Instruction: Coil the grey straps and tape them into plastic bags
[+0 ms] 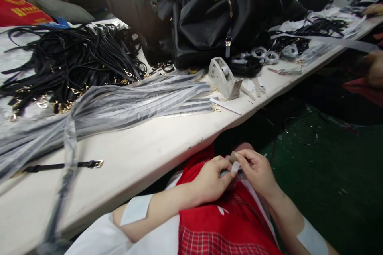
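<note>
Over the red apron [227, 223] in my lap, my two hands work close together. Thumb and fingers of my left hand [212, 179] are closed on a small white slip [235, 166]. My right hand [257, 169] pinches a small tan strip [233, 156] just above it. Whether the two pieces are joined I cannot tell; the fingers hide part of them. On the table beyond stands a grey tape dispenser [224, 77], with a thin white strip [225, 106] lying near it.
Plastic-sleeved straps [143, 103] run along the white table [155, 139]. Bare black straps with gold clasps [80, 59] are heaped behind them. Black bags [203, 24] pile up at the back. A short buckled strap [66, 165] lies at left. Another person's hand [375, 69] shows at right.
</note>
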`<state>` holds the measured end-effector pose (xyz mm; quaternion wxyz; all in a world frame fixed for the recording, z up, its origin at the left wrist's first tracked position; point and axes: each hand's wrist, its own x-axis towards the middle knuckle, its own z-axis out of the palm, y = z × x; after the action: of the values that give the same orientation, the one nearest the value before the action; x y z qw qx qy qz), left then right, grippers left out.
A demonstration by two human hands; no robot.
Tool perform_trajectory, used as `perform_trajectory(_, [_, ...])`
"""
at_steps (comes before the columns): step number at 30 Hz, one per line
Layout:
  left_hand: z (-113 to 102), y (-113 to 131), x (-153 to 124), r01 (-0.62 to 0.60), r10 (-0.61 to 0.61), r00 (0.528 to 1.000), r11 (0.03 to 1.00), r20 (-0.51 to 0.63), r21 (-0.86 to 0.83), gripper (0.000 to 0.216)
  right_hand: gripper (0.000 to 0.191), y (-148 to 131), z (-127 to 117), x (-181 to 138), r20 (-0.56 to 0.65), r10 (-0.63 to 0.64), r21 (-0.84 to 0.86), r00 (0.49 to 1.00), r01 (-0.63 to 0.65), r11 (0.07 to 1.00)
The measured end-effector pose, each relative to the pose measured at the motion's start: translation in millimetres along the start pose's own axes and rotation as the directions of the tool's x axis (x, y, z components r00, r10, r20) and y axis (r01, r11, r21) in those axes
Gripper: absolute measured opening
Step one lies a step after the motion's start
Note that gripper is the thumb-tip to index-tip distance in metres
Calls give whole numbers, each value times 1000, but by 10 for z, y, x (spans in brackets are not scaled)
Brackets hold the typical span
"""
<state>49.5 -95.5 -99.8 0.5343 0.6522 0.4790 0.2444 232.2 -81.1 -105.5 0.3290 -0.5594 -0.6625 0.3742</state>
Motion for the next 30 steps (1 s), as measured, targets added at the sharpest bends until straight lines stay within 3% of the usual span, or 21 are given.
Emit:
perform_trajectory(3, [4,-49,47,46,-48,999,995,-19,-93,15,26,-47,-45,32,118,-52,-20,992,55,998])
perform_trajectory(8, [-152,37,138,70,-66,997,986,30,-149,31,27,-160,-140,97,276,-66,137,959,28,990])
perform_trajectory(12, [-288,132,146,101,-80,983,987,163,-126,36,23,-233,-131,122,355,64,139,933,-120,983])
perform_trajectory(15, [-278,85,99,125,-101,969,988,225,-95,37,28,-195,-65,122,455,175,201,873,-292,935])
perform_trajectory(18, [-211,-27,50,119,-110,978,992,176,-42,33,35,-96,13,107,497,233,257,836,-399,880])
perform_trajectory(23, [-138,-136,36,50,-50,999,999,-1,-4,19,39,33,83,96,455,275,252,847,-419,872])
perform_trajectory(30, [-159,-78,35,22,-20,996,999,86,-24,19,37,93,50,135,580,235,273,780,-459,845])
